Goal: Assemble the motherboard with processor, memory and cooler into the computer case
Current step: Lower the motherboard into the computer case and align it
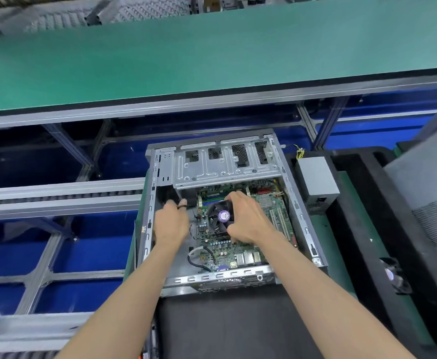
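The motherboard lies flat inside the open computer case, long axis running 12 to 6 o'clock, ports at 6. The right hand grips the cooler fan; the left hand, at 9 o'clock, pinches a dark cable.

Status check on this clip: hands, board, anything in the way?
Right hand grips cooler. Left hand pinches a dark cable. Motherboard lies inside case. Drive cage overhangs board's far edge.

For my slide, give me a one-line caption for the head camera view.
Right hand grips the cooler on the motherboard inside the open case; left hand alongside.
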The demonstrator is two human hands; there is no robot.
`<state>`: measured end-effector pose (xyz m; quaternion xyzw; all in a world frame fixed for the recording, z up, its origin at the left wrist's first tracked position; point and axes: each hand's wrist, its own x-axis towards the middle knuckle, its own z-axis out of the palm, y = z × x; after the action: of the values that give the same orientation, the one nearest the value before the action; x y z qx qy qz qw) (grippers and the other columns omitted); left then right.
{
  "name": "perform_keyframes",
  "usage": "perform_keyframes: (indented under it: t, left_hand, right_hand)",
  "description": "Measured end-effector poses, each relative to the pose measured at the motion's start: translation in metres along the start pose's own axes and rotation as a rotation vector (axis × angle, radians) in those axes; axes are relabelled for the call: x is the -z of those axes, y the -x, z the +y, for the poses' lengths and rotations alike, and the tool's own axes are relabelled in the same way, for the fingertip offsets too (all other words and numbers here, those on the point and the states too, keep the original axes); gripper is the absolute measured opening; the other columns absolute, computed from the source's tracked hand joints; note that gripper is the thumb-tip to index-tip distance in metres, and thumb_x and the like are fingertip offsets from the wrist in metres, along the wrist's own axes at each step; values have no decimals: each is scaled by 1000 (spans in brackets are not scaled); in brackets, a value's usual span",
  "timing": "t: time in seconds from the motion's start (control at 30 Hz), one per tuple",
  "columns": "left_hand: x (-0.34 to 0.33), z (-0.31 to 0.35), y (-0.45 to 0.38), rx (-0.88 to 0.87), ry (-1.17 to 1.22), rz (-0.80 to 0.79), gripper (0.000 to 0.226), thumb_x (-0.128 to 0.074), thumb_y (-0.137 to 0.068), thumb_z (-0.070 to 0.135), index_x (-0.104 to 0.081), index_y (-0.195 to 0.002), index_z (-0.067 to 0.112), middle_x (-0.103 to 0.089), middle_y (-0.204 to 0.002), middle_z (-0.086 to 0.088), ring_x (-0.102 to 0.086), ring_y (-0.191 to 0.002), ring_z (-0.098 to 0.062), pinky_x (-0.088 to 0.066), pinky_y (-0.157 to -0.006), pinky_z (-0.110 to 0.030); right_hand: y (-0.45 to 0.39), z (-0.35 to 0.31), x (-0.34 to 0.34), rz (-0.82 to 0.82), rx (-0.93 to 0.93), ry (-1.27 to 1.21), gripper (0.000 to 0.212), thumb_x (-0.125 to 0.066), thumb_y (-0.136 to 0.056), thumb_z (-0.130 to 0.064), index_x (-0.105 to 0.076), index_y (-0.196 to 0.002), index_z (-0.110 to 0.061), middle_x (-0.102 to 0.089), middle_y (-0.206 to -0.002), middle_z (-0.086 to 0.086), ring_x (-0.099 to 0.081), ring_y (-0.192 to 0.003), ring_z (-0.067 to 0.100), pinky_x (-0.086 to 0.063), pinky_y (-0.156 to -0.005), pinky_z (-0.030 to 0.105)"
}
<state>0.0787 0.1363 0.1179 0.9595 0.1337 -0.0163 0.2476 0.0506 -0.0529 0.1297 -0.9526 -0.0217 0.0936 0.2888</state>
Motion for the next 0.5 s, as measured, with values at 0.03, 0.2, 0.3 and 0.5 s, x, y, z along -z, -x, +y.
perform_keyframes:
  t: [0.03, 0.2, 0.3, 0.5]
  left_hand:
    - [2, 1, -1, -15, 94, -2, 31, -42, -106, 38, -56, -105, 10, -57, -86, -4, -45, -63, -13, -31, -54, -27]
    - [0, 8, 1, 326, 1000, -122, 14, -52, -103, 31, -54, -113, 21, -59, -115, -2, -55, -96, -14, -43, -87, -33]
    - [3, 10, 5, 448, 1513, -179, 13, -46, -103, 14, -56, -110, 21, -66, -109, 0, -73, -92, -22, -47, -69, -28]
    - [13, 13, 6, 237, 1014, -95, 21, -45, -94, 9, -56, -106, 23, -65, -94, -5, -47, -54, -10, -34, -48, -24]
  right_hand:
    - [0, 0, 0, -1, -2, 3, 63, -76, -66, -8, -50, -123, -12, -56, -114, 4, -55, -97, 23, -55, -84, 38]
    - [1, 0, 0, -1, -7, 8, 67, -76, -63, -6, -50, -125, -11, -57, -115, 5, -55, -96, 23, -51, -77, 31]
    - [1, 0, -1, 5, -8, 4, 67, -76, -65, -6, -50, -127, -10, -57, -117, 6, -56, -98, 23, -48, -76, 29]
    - [2, -1, 1, -7, -2, 3, 74, -79, -64, -5, -49, -131, -9, -57, -122, 7, -51, -100, 20, -43, -78, 27]
